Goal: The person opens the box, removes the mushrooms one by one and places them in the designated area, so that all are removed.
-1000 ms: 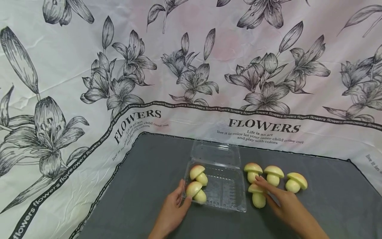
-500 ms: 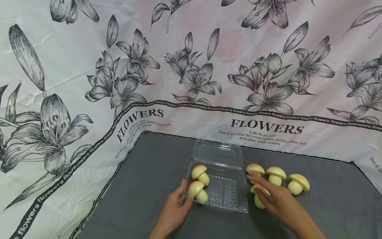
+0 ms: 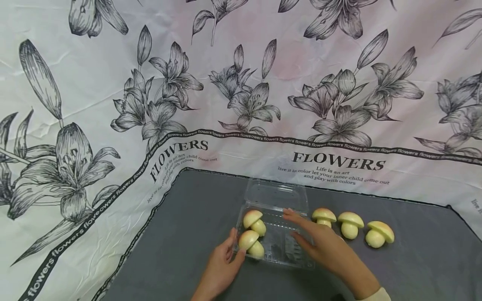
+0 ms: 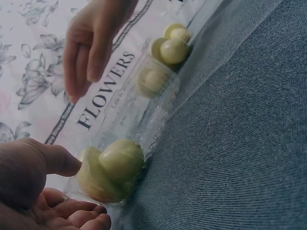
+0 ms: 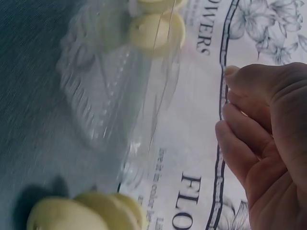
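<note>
A clear plastic clamshell container (image 3: 274, 240) lies with its lid folded back. Two yellow mushroom-shaped pieces (image 3: 257, 228) with reddish caps stand along its left side. My left hand (image 3: 221, 262) pinches the container's left wall, thumb at the rim and fingers outside, beside the nearer piece (image 4: 122, 160). Over the container's right half hovers my right hand (image 3: 324, 242), its fingers loosely bent and nothing in them, as the right wrist view of that hand (image 5: 268, 153) also shows. Outside the container, three more mushroom-shaped pieces (image 3: 350, 225) are visible; the right hand partly covers the leftmost.
The dark grey tabletop (image 3: 180, 217) carries everything. Behind and to the left hangs a white cloth (image 3: 256, 154) printed with lilies and lettering. The open lid (image 3: 276, 195) reaches back close to the cloth.
My right hand has moved left from the loose pieces to above the container. The nearest loose piece is now hidden from the head view. The left hand stays at the container.
</note>
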{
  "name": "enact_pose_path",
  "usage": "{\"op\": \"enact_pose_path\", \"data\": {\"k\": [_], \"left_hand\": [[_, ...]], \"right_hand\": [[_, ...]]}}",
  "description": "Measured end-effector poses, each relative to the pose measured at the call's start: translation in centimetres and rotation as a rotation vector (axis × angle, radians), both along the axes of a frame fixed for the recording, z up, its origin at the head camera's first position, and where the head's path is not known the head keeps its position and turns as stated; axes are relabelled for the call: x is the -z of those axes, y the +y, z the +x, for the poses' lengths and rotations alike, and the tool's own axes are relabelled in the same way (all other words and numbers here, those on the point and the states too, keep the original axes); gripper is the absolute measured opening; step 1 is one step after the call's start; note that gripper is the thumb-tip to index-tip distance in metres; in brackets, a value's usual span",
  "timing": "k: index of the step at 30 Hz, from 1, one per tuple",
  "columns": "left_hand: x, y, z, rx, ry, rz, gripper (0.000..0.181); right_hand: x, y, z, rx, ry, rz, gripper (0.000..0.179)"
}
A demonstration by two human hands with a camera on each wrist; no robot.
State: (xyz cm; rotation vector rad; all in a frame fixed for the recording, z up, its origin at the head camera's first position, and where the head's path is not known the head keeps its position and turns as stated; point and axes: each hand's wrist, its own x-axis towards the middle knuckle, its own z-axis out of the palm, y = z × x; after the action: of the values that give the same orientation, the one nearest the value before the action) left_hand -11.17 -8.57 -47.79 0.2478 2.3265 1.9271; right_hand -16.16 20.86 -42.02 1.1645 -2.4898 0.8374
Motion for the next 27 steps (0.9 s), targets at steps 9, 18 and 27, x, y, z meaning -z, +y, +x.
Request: {"op": "enact_pose_path", "data": {"k": [9, 18, 27], "left_hand": [[-0.1, 0.1, -0.1, 0.004, -0.008, -0.004, 0.076], [-0.1, 0.0, -0.2, -0.004, -0.006, -0.004, 0.076], [-0.2, 0.1, -0.2, 0.003, -0.017, 0.011, 0.077]], "right_hand": [[0.2, -2.5, -0.6, -0.060, -0.088, 0.020, 0.070], [1.1, -4.8, -1.2, -0.099, -0.113, 0.077, 0.062], [1.9, -6.3, -1.2, -0.105, -0.050, 0.117, 0.060]]}}
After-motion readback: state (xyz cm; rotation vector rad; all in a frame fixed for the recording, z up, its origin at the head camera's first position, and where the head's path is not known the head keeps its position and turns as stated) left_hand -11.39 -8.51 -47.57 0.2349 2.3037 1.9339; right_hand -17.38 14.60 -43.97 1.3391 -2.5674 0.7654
